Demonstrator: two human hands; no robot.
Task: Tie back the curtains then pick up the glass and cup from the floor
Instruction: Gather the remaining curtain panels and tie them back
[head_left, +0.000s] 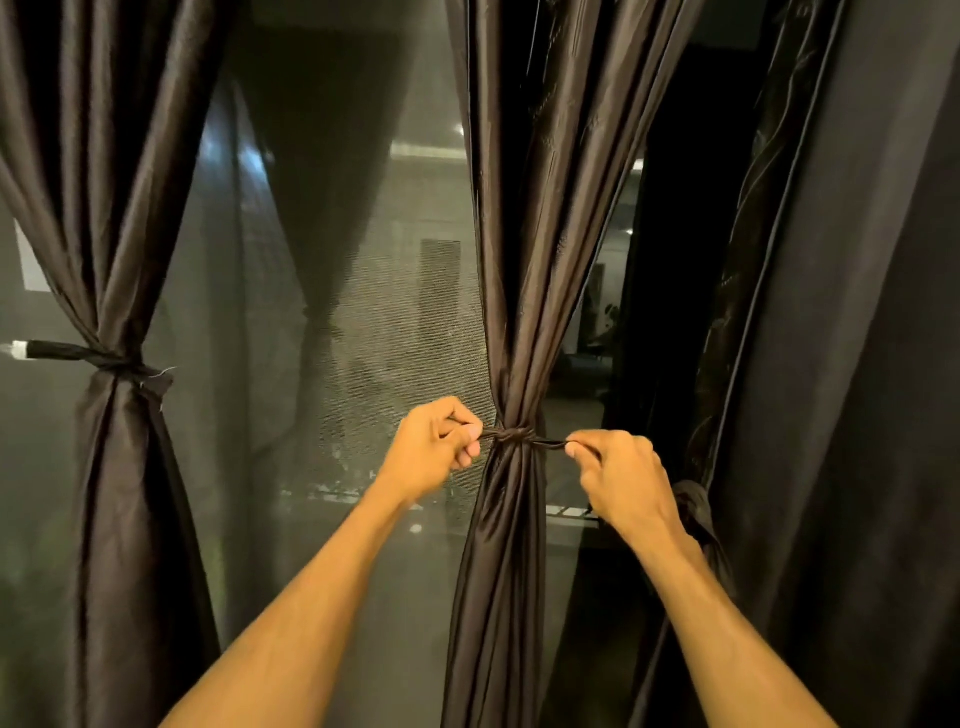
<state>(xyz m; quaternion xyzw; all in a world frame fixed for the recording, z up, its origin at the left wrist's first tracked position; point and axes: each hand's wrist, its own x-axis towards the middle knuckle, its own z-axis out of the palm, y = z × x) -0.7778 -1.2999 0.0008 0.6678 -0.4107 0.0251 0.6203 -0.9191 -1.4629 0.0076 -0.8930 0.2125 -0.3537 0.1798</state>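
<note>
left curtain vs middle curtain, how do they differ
The left curtain is tied and untouched; the middle curtain has its cord pinched by the left hand and right hand. The left curtain's band runs sideways to a white fixing; the middle curtain's cord ends in the hands. Both are dark, shiny, cinched.

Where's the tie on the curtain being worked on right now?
Head view, just right of centre: the tie wraps the gathered middle curtain, its ends pinched by the left hand and right hand.

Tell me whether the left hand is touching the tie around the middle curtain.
Touching. The head view shows the left hand pinching one end of the tie, which is pulled taut.
</note>
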